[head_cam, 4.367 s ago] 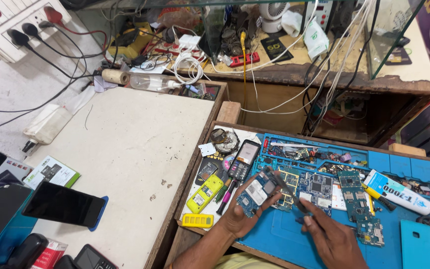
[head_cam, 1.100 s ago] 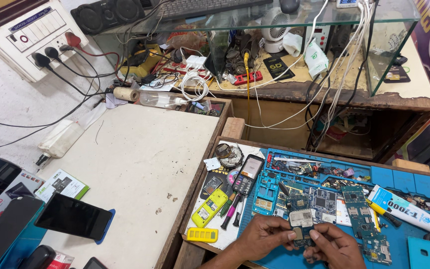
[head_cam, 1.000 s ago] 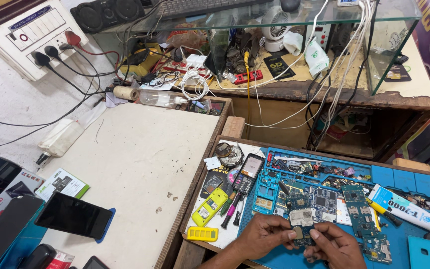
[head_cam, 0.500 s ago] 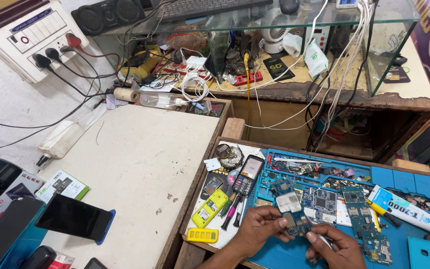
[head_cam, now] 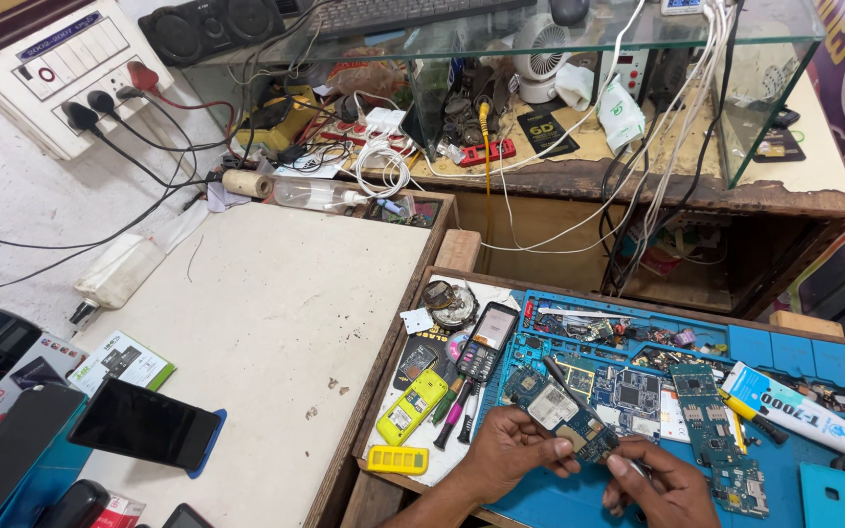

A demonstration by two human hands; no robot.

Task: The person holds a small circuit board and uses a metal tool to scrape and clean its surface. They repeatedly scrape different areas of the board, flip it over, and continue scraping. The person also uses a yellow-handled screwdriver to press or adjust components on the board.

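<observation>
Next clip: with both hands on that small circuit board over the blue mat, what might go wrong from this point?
1. The left hand pinches the small blue-green circuit board by its edge above the blue work mat; a slip may drop it onto the loose boards below.
2. The right hand holds a thin dark tool against the board; too much pressure may scratch parts.
3. The white glue tube lies close and may get knocked.

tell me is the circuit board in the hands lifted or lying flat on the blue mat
Lifted: the circuit board is tilted, pinched by the left hand, above the blue mat.
</observation>
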